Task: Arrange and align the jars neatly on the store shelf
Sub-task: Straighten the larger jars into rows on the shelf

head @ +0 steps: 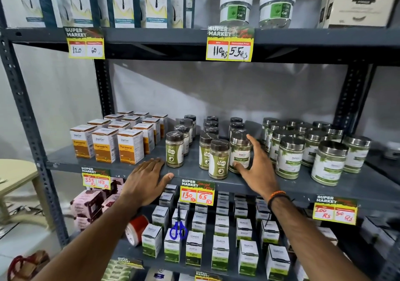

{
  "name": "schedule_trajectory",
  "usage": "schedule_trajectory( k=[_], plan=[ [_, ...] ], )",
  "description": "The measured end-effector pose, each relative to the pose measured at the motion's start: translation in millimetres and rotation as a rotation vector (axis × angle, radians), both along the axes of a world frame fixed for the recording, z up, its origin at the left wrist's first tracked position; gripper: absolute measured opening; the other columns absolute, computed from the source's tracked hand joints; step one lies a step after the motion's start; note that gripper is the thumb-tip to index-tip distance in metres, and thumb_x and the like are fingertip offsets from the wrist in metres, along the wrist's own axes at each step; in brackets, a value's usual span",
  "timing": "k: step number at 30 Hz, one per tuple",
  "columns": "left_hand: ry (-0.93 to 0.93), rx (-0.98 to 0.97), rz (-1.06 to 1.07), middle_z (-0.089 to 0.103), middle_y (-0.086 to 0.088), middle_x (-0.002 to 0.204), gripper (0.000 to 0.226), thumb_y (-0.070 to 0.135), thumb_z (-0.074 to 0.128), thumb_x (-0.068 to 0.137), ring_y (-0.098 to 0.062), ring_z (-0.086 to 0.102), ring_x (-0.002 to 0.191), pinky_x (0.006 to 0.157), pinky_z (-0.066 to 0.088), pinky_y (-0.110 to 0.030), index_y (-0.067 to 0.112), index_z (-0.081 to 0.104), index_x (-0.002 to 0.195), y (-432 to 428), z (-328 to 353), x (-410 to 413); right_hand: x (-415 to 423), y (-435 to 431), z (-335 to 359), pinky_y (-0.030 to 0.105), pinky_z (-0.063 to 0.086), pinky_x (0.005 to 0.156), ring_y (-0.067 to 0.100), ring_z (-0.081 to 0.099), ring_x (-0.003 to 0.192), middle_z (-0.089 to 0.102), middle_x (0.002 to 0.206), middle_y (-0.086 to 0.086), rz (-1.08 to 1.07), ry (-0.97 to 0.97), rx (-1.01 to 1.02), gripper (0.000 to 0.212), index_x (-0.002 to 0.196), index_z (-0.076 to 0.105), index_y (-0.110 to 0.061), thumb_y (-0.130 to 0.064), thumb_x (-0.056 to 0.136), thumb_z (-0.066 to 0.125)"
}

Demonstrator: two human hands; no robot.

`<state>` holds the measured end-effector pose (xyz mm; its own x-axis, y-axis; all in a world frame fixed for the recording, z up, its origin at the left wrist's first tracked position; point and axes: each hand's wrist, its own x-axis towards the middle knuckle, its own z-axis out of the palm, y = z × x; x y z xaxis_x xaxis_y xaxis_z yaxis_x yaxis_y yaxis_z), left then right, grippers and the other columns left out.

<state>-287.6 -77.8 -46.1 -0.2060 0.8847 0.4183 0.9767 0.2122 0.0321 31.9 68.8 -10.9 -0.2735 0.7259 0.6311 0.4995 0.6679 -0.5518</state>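
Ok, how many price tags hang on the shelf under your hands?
3: left tag under the Turmeric boxes, middle tag, right tag under the steel-lidded jars.

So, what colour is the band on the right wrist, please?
The band is orange and black; head view.

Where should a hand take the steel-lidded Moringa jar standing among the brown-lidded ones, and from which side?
Probably round the label wall of the Moringa jar, from its front right, where the right hand is: it stands upright, a brown-lidded jar crowds its left, and its right is freer.
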Motion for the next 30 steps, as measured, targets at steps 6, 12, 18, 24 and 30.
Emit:
schedule_trajectory(
  k=[6, 12, 18, 24, 30],
  plan=[
    [0.000, -0.015, 0.014, 0.039, -0.011, 0.164, 0.090, 0.075, 0.007, 0.096, -0.026, 0.033, 0.152, 0.124, 0.023, -0.043, 0.015, 0.032, 0.159, -2, 2, 2, 2, 2, 0, 0.045, 0.052, 0.104, 0.020, 0.061, 0.121, 0.060, 0.141, 0.002, -0.015, 0.028, 0.008, 0.098, 0.154, 0.026, -0.038, -0.027, 0.079, 0.088],
    [-0.102, -0.021, 0.015, 0.040, -0.015, 0.162, 0.088, 0.074, 0.022, 0.096, -0.031, 0.039, 0.147, 0.117, 0.035, -0.049, 0.011, 0.031, 0.156, -20, 24, 20, 19, -17, 15, 0.044, 0.051, 0.105, 0.018, 0.059, 0.120, 0.062, 0.137, 0.004, -0.016, 0.116, 0.051, 0.093, 0.152, 0.036, -0.032, -0.021, 0.077, 0.089],
    [-0.072, 0.201, 0.002, 0.035, -0.017, 0.164, 0.080, 0.067, 0.031, 0.102, -0.035, 0.035, 0.149, 0.114, 0.038, -0.056, 0.011, 0.024, 0.159, -37, 81, 72, 65, -49, 59, 0.040, 0.053, 0.100, 0.012, 0.058, 0.114, 0.062, 0.137, 0.003, 0.009, 0.149, 0.131, 0.092, 0.151, 0.037, -0.034, -0.025, 0.076, 0.089],
    [0.192, 0.344, -0.196, 0.034, -0.020, 0.164, 0.084, 0.065, 0.034, 0.102, -0.033, 0.030, 0.153, 0.123, 0.010, -0.038, 0.003, 0.029, 0.158, -22, 130, 162, 143, -64, 98, 0.025, 0.044, 0.097, 0.009, 0.058, 0.109, 0.065, 0.129, -0.003, -0.038, 0.115, 0.201, 0.090, 0.149, 0.041, -0.033, -0.031, 0.074, 0.090],
    [0.188, 0.304, -0.333, 0.038, -0.020, 0.162, 0.082, 0.063, 0.035, 0.102, -0.034, 0.033, 0.151, 0.126, 0.016, -0.042, 0.002, 0.032, 0.157, 16, 117, 241, 229, -60, 104, 0.032, 0.049, 0.103, 0.013, 0.063, 0.112, 0.064, 0.122, -0.010, -0.123, 0.144, 0.187, 0.088, 0.146, 0.041, -0.041, -0.030, 0.073, 0.090]
  ],
)
